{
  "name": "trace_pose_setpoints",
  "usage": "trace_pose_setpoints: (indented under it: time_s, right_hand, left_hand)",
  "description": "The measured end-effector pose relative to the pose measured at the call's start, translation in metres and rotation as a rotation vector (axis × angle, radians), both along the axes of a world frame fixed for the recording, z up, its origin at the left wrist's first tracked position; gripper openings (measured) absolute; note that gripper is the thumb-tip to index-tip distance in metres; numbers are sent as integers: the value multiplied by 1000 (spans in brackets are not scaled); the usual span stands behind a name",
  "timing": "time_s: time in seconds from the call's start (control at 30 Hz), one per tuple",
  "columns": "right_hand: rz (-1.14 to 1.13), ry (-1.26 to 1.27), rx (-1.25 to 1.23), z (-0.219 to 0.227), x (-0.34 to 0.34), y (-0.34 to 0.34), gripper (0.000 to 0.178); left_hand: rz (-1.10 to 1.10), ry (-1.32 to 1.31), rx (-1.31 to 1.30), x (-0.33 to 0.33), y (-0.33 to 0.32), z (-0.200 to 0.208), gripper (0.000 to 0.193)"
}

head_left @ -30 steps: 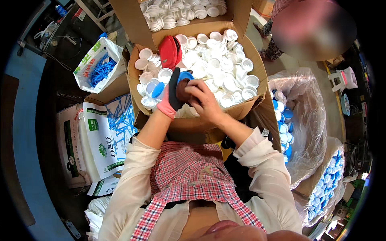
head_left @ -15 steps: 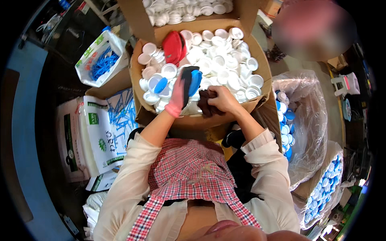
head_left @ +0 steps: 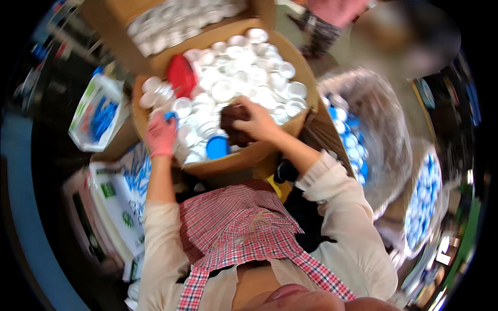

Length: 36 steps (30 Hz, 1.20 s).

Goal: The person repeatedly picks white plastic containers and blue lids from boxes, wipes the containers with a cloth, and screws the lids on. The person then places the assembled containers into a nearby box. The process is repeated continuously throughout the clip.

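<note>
My left hand (head_left: 162, 133), in a pink glove, is at the left side of a cardboard box of white plastic caps (head_left: 223, 92). Its fingers are closed on a small blue cap (head_left: 170, 116), partly hidden and blurred. My bare right hand (head_left: 254, 122) grips a bunched dark brown cloth (head_left: 234, 126) above the caps near the box's front. Between the hands, a round blue lid (head_left: 218, 147) lies on the white caps by the front wall. Farther back, a red pouch-like object (head_left: 181, 76) rests among the caps.
Left of the box stands a white bag (head_left: 83, 124) holding blue strips. Blue strips (head_left: 136, 173) also lie by a printed white sack (head_left: 116, 199). At right, a clear-plastic-lined container (head_left: 381, 114) and another bag (head_left: 423, 202) hold blue and white caps. A person (head_left: 332, 20) stands behind.
The whole view has shifted and tilted. My left hand has moved away from my right, toward the box's left side. The larger blue lid it held now lies on the caps.
</note>
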State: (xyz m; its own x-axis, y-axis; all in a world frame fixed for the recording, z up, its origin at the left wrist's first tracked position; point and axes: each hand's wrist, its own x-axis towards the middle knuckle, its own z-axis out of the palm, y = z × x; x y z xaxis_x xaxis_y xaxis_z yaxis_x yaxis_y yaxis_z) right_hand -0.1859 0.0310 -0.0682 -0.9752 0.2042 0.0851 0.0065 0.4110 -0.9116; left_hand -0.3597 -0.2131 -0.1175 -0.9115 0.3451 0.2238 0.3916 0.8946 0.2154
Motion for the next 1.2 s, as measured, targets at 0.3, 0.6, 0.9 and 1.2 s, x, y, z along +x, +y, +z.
trace_pose_setpoints:
  time_s: [0.3,0.6,0.9,1.2]
  right_hand:
    - [-9,522,328,-11,-18,-28,43]
    - [135,560,287,-6,-1,-59,37]
    - [233,75,358,-26,-22,6,53]
    - [-223,-461,773,-69,-36,68,28]
  left_hand:
    - [-656,-189,966,69,54,32,29]
    - [-407,-1527,1537,69,64,18,25]
    - [-497,-1270,2127,23,20,17,54]
    - [-564,-1795,2293,37,26,41,71]
